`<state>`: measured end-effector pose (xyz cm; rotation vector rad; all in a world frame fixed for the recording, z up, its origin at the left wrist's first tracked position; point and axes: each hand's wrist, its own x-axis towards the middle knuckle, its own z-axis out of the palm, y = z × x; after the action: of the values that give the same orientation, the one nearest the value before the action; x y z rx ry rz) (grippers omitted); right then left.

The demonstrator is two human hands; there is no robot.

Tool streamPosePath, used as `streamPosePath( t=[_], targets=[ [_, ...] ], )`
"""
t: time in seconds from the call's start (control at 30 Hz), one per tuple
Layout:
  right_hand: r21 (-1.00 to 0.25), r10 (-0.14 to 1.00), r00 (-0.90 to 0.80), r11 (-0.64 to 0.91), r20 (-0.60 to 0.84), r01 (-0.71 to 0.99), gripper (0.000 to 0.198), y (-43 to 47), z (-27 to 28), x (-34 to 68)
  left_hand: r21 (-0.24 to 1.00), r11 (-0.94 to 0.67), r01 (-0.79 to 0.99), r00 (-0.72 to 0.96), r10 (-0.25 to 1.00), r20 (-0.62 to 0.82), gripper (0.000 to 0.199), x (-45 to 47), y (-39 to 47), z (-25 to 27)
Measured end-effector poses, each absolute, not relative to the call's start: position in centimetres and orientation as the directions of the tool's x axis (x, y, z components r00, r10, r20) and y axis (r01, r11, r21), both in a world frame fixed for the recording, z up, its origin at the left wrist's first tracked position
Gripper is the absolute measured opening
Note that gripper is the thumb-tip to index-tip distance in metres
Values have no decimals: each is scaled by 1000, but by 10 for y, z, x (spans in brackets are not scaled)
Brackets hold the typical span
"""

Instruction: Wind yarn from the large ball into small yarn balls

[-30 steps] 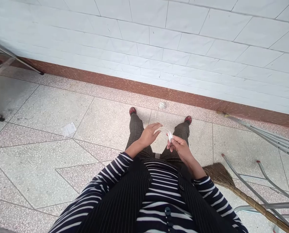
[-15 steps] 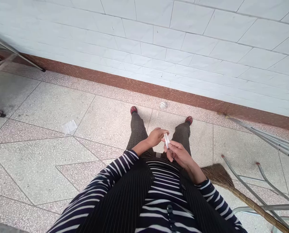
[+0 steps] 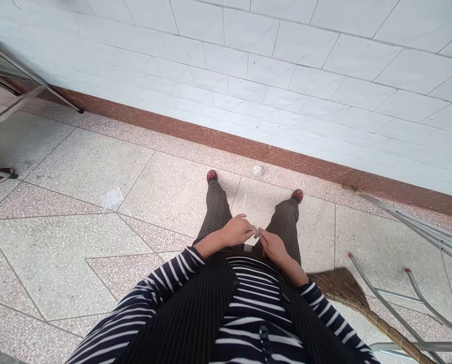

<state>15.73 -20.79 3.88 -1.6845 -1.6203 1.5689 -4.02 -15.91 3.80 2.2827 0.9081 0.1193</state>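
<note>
Left hand (image 3: 235, 231) and right hand (image 3: 274, 247), both nearly closed, pinch one small whitish object (image 3: 256, 231) between them.

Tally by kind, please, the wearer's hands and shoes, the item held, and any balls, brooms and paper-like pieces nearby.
Hands, left hand and right hand: 2
Red shoes, left shoe and right shoe: 2
Small white item: 1
White ball: 1
Straw broom: 1
Paper-like piece: 1
Total: 8
</note>
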Motion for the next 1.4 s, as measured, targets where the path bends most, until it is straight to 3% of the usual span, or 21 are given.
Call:
streamPosePath(
  t=[0.13, 0.23, 0.4, 0.6, 0.67, 0.8, 1.0, 1.13, 1.27, 1.4],
  targets=[
    [-841, 771, -405, -299, -491, 450, 27, -215, 48, 156, 535, -664, 523, 798, 601, -34, 29, -41, -150, 50],
    [-873, 762, -448, -321, -468, 367, 34, -211, 64, 162, 576, -641, 508, 773, 634, 23, 31, -37, -138, 56],
    [-912, 780, -472, -360, -411, 198, 47, -208, 95, 169, 719, -489, 494, 723, 690, -27, 27, -35, -124, 41],
    [-944, 859, -412, -329, -305, 13, 59, -208, 108, 169, 694, -421, 584, 669, 734, -117, 24, -44, -135, 10],
    [-958, 892, -350, -276, -287, 80, 68, -202, 102, 169, 670, -445, 594, 677, 727, -117, 25, -43, -140, 8],
    [-883, 909, -208, -262, -362, 390, 81, -189, 78, 168, 619, -568, 542, 760, 646, -73, 26, -35, -147, 15],
    [-806, 804, -292, -344, -517, 481, 66, -203, 52, 166, 503, -657, 561, 763, 646, -7, 24, -37, -137, 32],
    [-827, 684, -466, -436, -561, 356, 44, -209, 56, 167, 497, -704, 508, 805, 593, 17, 27, -36, -128, 31],
    [-836, 653, -550, -519, -521, 177, 62, -196, 66, 172, 534, -654, 536, 765, 644, 22, 22, -31, -115, 19],
    [-848, 708, -538, -530, -457, 22, 71, -174, 75, 169, 571, -572, 589, 684, 729, 24, 22, -28, -86, 12]
  ],
)
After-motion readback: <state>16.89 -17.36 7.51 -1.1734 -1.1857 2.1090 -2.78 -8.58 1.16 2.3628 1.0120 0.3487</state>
